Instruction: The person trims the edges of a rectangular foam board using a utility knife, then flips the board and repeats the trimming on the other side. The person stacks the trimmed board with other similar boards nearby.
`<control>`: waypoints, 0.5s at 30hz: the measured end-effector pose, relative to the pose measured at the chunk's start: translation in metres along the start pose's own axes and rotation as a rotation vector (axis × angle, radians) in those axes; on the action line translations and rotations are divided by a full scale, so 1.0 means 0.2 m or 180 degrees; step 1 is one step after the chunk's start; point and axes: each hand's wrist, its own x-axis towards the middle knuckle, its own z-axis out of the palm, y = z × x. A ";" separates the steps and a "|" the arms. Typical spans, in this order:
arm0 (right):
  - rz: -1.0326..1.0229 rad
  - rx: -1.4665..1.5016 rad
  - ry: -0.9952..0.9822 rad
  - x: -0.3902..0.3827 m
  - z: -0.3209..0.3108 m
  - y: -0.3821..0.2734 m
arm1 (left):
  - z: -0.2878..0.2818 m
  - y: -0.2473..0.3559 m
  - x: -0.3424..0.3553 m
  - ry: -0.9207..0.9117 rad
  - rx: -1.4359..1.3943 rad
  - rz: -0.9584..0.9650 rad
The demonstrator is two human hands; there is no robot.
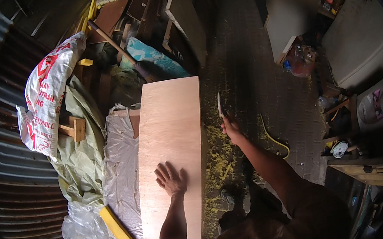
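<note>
A: Where's the plywood panel [167, 123]?
B: Lying lengthwise in front of the person, one short edge near the body and the other pointing away

A: And the hands?
B: The left hand [172, 180] lies palm down on it, fingers spread, around the middle of its length. The right hand [230, 128] is out past the panel's right long edge, fingers curled round a thin-bladed hand tool [219, 103], blade pointing away; I can't tell its exact kind

A: What's alongside?
B: Off the left long edge, a sheet of clear plastic [119, 144], with a yellow foam strip [117, 226] near the panel's near left corner. Off the right edge, yellow scraps [221, 159] litter the paved floor [270, 89]
</note>
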 end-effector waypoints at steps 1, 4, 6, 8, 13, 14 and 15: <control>-0.0050 0.0177 0.0043 0.17 0.06 -0.06 | 0.00 0.05 0.00 -0.0048 0.0280 0.0015; -0.0848 -0.0148 0.0515 0.69 0.02 -0.21 | 0.07 0.20 0.05 0.0015 0.0156 0.0293; -0.1112 -0.0532 0.0759 0.76 0.10 -0.20 | 0.05 0.24 0.05 -0.0068 0.0289 0.0263; -0.1573 -0.0778 0.0811 0.67 0.18 -0.07 | 0.05 0.21 0.05 -0.0010 0.0347 0.0261; -0.1135 -0.0237 -0.0415 -0.12 0.10 0.58 | 0.07 0.10 0.05 0.0141 0.0295 0.0162; -0.0746 -0.0104 -0.0418 -0.15 0.09 0.49 | 0.05 0.07 0.04 0.0135 0.0290 0.0108; -0.0328 0.0014 -0.0433 -0.15 0.09 0.35 | 0.04 0.04 0.01 0.0112 0.0291 0.0029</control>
